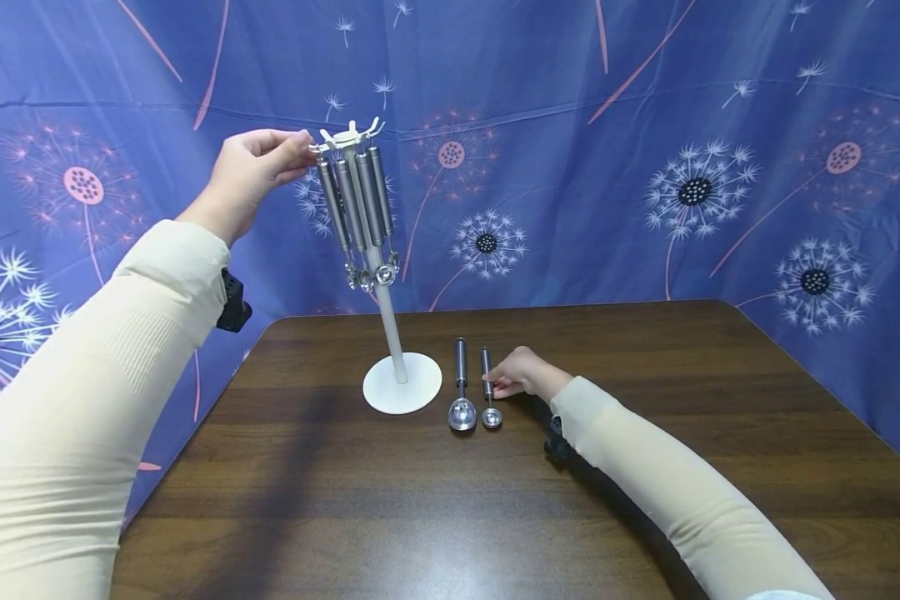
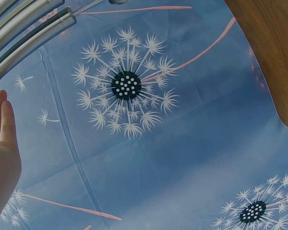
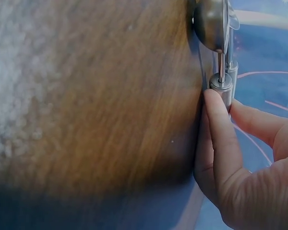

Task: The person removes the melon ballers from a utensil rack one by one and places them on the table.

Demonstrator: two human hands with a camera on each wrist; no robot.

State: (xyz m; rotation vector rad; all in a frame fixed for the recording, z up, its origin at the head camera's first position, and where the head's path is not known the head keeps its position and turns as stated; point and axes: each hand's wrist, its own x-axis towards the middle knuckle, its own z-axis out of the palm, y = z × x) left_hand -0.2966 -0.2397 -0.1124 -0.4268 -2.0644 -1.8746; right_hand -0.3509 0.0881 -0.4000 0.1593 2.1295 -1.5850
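Observation:
A white stand (image 1: 390,321) with a round base carries several metal scoops (image 1: 369,196) hanging by thick handles from its upper hooks. My left hand (image 1: 255,171) pinches a hook at the top left of the stand between thumb and fingers. In the left wrist view, the left fingers (image 2: 7,120) show beside the hanging handles. On the table lie a larger scoop (image 1: 462,413) and a small scoop (image 1: 492,418), side by side, bowls toward me. My right hand (image 1: 523,372) pinches the small scoop's handle near its lower end, as the right wrist view confirms.
The brown wooden table (image 1: 457,517) has rounded far corners. Behind it hangs a blue cloth (image 1: 570,217) printed with dandelions. The stand's base (image 1: 420,398) sits left of the two lying scoops.

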